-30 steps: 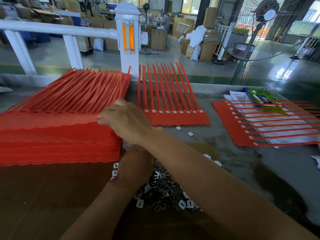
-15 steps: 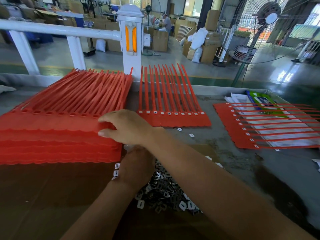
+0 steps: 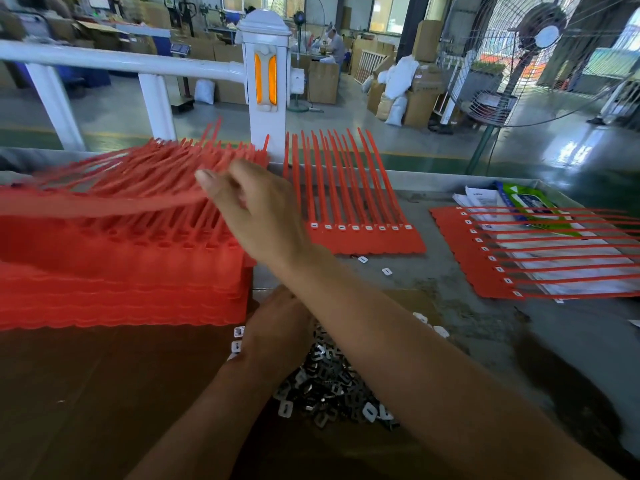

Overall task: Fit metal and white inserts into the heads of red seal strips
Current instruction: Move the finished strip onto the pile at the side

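Note:
A tall stack of red seal strip sheets (image 3: 121, 271) fills the left of the table. My right hand (image 3: 256, 216) reaches across and pinches the top sheet (image 3: 104, 202) at its right edge, holding it lifted and blurred above the stack. My left hand (image 3: 277, 334) rests on a pile of metal and white inserts (image 3: 329, 386) below; my right forearm hides its fingers. A sheet with white inserts in its heads (image 3: 363, 237) lies behind the pile. Another such sheet (image 3: 460, 244) lies to the right.
A white railing post (image 3: 265, 81) stands behind the table. Papers and a green pack (image 3: 530, 202) lie under the right sheet. Loose white inserts (image 3: 362, 259) dot the grey table. A brown board (image 3: 104, 393) covers the near left. A big fan (image 3: 540, 46) stands at the back right.
My right hand has risen from the stack's front edge, lifting the top sheet of strips. My left hand stays on the insert pile.

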{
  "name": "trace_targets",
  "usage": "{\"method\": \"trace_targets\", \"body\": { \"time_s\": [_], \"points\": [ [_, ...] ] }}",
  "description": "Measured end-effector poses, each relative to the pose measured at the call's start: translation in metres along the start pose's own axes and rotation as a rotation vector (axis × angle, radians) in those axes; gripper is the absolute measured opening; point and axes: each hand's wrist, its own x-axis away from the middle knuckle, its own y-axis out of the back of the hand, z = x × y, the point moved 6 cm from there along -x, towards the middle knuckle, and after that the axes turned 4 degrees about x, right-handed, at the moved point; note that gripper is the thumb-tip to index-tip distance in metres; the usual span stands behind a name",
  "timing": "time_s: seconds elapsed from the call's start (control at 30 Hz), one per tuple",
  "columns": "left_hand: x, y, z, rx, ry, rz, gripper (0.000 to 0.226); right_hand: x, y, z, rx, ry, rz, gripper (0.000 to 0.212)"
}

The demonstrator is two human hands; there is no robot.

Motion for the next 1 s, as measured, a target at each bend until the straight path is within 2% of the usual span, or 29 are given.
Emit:
{"method": "trace_targets", "body": {
  "time_s": [0.03, 0.1, 0.13, 0.17, 0.23, 0.33, 0.43, 0.57, 0.7, 0.77, 0.87, 1.0],
  "points": [
    [-0.001, -0.001, 0.002, 0.006, 0.013, 0.001, 0.032, 0.007, 0.003, -0.012, -0.012, -0.109, -0.016, 0.026],
    [-0.003, -0.005, 0.004, -0.011, 0.016, 0.002, 0.029, 0.021, 0.008, -0.043, -0.066, -0.418, 0.015, 0.015],
    [-0.004, -0.008, 0.004, -0.011, 0.007, -0.008, 0.027, 0.027, 0.009, -0.059, -0.142, -0.599, 0.018, 0.017],
    [-0.005, -0.009, 0.004, 0.005, -0.001, -0.025, 0.026, 0.033, 0.009, -0.074, -0.258, -0.782, 0.018, 0.024],
    [-0.006, -0.009, 0.005, 0.04, 0.01, -0.054, 0.024, 0.043, 0.006, -0.091, -0.536, -1.092, 0.04, 0.02],
    [-0.005, -0.008, 0.005, 0.038, 0.002, -0.065, 0.021, 0.05, 0.001, -0.092, -0.692, -1.293, 0.162, 0.015],
    [-0.006, -0.008, 0.005, 0.04, 0.016, -0.038, 0.022, 0.049, -0.004, -0.093, -0.652, -1.234, 0.263, 0.018],
    [-0.008, -0.009, 0.006, 0.054, 0.05, 0.018, 0.021, 0.045, 0.001, -0.093, -0.416, -1.024, 0.333, 0.019],
    [-0.006, -0.007, 0.006, 0.08, 0.052, 0.006, 0.021, 0.04, 0.021, -0.091, -0.255, -0.776, 0.22, 0.028],
    [-0.006, -0.005, 0.005, 0.08, 0.028, -0.027, 0.021, 0.037, 0.03, -0.087, -0.278, -0.681, 0.135, 0.03],
    [-0.006, -0.005, 0.005, 0.09, 0.024, -0.036, 0.023, 0.032, 0.037, -0.088, -0.49, -0.74, 0.024, 0.033],
    [-0.005, -0.005, 0.005, 0.118, 0.039, -0.016, 0.023, 0.032, 0.058, -0.109, -0.56, -0.867, -0.063, 0.03]
  ]
}}
